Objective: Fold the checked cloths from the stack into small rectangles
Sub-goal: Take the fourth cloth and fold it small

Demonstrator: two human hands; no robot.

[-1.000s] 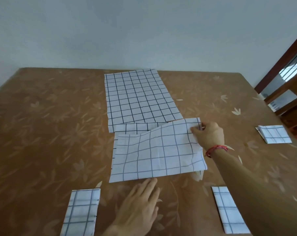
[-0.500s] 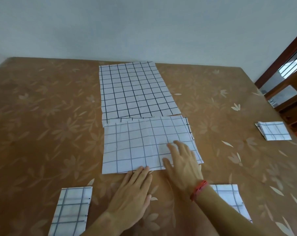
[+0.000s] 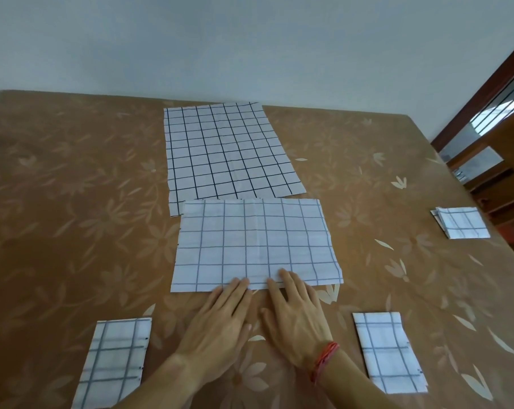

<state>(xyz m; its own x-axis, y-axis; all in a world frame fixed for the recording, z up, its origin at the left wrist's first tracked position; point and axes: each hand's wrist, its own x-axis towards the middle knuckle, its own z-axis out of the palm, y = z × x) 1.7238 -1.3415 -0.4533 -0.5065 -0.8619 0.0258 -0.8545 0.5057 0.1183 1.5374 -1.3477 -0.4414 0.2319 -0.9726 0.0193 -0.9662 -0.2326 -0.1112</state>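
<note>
A white cloth with a faint grey check (image 3: 255, 243) lies folded in half, flat in the middle of the table. Behind it lies the stack of unfolded checked cloths (image 3: 226, 152) with darker lines, its near edge partly under the folded one. My left hand (image 3: 220, 323) lies flat with straight fingers, the tips on the cloth's near edge. Beside it my right hand (image 3: 294, 314), with a red wrist band, is flat too and its fingertips press the same edge.
Three small folded checked rectangles lie around: one at the near left (image 3: 114, 361), one at the near right (image 3: 388, 349), one at the far right (image 3: 459, 222). The brown flowered tablecloth (image 3: 73, 202) covers the table. A wooden chair (image 3: 497, 172) stands past the right edge.
My right hand let go of the cloth's far right corner, swept back over the folded cloth and now rests at its near edge beside my left hand. The cloth lies flatter.
</note>
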